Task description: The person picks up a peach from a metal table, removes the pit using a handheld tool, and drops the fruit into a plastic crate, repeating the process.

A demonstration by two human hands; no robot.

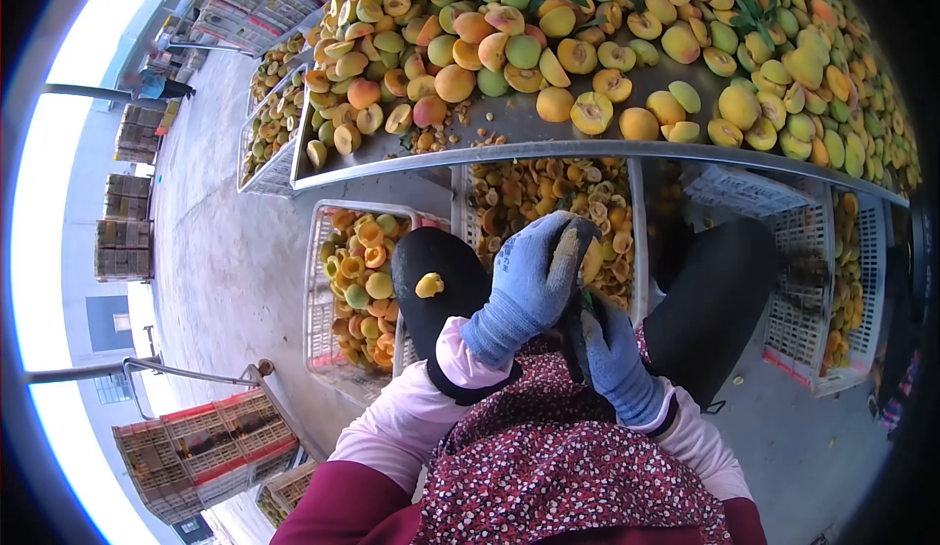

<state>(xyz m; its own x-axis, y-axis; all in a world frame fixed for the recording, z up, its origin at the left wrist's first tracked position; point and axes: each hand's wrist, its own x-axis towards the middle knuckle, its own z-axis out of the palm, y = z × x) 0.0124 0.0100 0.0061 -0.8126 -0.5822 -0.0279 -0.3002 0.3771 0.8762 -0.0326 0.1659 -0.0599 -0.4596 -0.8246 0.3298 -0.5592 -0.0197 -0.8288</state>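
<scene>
My left hand (537,276), in a blue knit glove with dark, soiled fingers, is curled around a yellow peach (591,263), of which only a part shows. Just below and to the right, my right hand (619,361), gloved the same way, is closed with its fingertips close to the left hand's. A bit of green shows at its fingertips; I cannot tell what it holds. Both hands are above my lap, in front of a crate (638,241) of pitted peach halves. A yellow peach piece (429,285) overlaps my left thigh in this view.
A metal-edged table (587,149) heaped with whole and halved peaches spans the front. Another crate (315,281) of halves stands at left, and white crates (803,300) stand at right. Stacked crates on a cart (211,447) are at lower left. A person (162,87) is far off.
</scene>
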